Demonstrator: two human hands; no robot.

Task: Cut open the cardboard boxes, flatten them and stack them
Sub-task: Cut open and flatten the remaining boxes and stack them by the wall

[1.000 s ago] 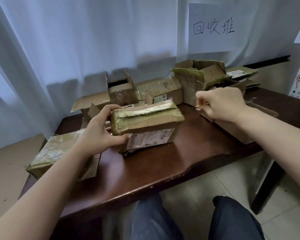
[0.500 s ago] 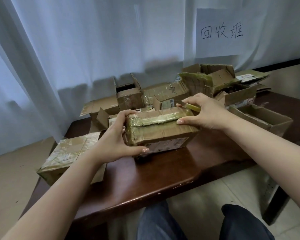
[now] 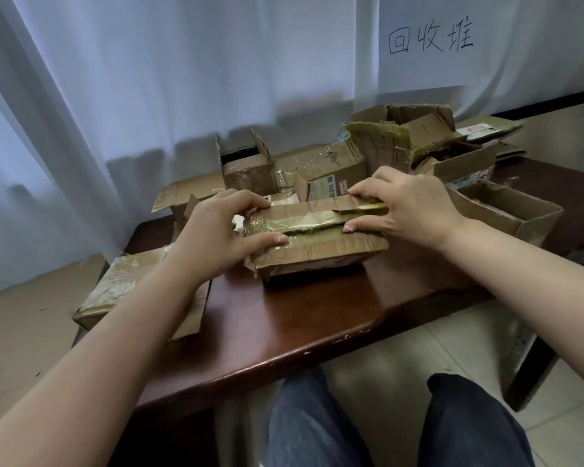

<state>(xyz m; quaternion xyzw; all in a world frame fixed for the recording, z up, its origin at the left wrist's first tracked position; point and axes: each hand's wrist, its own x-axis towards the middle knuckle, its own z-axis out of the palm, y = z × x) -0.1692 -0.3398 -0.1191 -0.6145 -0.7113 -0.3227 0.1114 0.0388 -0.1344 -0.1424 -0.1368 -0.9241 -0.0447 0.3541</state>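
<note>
Now, head view: one camera only, looking down at the worktop point(image 3: 317, 315).
Taped box: the taped cardboard box point(image 3: 317, 237) lies flat on the dark worktop, directly in front of the person, with its taped seam facing up.
Left hand: the left hand point(image 3: 216, 230) grips the left end of the box, thumb on the front part of the top, fingers curled over the far edge.
Right hand: the right hand point(image 3: 408, 207) holds the right end, thumb beside the seam, fingers at the back flap, which looks a little lifted.
Step in hand: I judge that the top flaps are being pulled apart along the seam.
Next move: probably to spread both flaps wide, then press the box flat; the tape may resist.
Other boxes: opened boxes point(image 3: 385, 146) stand behind, a flattened box point(image 3: 125, 288) lies at left.
Hidden: no cutting tool can be seen for sure; the inside of the box is not visible; the right fingertips are partly hidden.
</note>
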